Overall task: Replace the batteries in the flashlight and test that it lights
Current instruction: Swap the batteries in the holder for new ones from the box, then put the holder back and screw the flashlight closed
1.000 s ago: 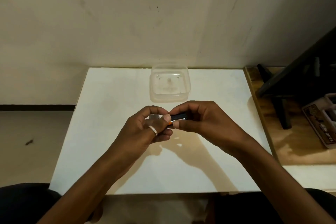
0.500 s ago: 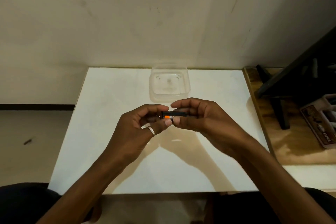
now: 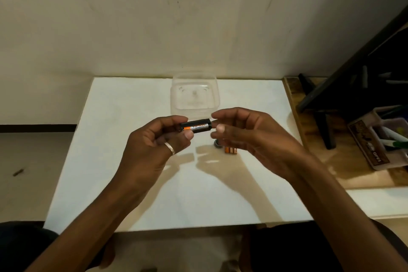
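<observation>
My left hand (image 3: 156, 146), with a ring on one finger, pinches a black battery holder (image 3: 196, 126) that has an orange and silver battery seated in it. The holder is held level above the white table (image 3: 106, 161). My right hand (image 3: 247, 137) hovers just to the right of the holder with its fingers apart, not touching it. Under my right hand, on the table, lie several orange batteries (image 3: 230, 150) and a small dark round part (image 3: 217, 145), both partly hidden. No flashlight body shows clearly.
A clear plastic container (image 3: 195, 95) stands at the back middle of the table, close to the wall. To the right is a wooden surface (image 3: 344, 161) with a tray of pens (image 3: 379, 139) and a black stand (image 3: 326, 121).
My right hand has let go of the battery holder and drawn back to the right, fingers spread. The left hand keeps the holder, lifted slightly. The batteries on the table have come into sight.
</observation>
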